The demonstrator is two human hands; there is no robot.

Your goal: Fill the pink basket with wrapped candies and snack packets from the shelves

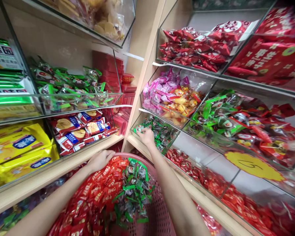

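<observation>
My left hand point(102, 160) lies with its fingers closed over the far left rim of a pink plastic basket point(162, 190). Inside the basket, red-wrapped sweets point(95, 186) fill the left side, and green-and-clear-wrapped candies point(135, 186) are heaped toward the right. My right hand point(147, 136) reaches past the basket into a clear shelf bin of small green-wrapped candies point(159, 129). Its fingers are curled together, with a candy in a green-and-clear wrapper at the fingertips. The fingertips are partly hidden among the candies.
Clear-walled bins line wooden shelves on both sides, meeting at a corner post point(147, 65). Purple-wrapped sweets point(159, 88) sit above my right hand. Yellow packets point(22, 147) and red-and-blue cracker packs point(81, 127) are at left. A yellow price tag point(254, 165) hangs at right.
</observation>
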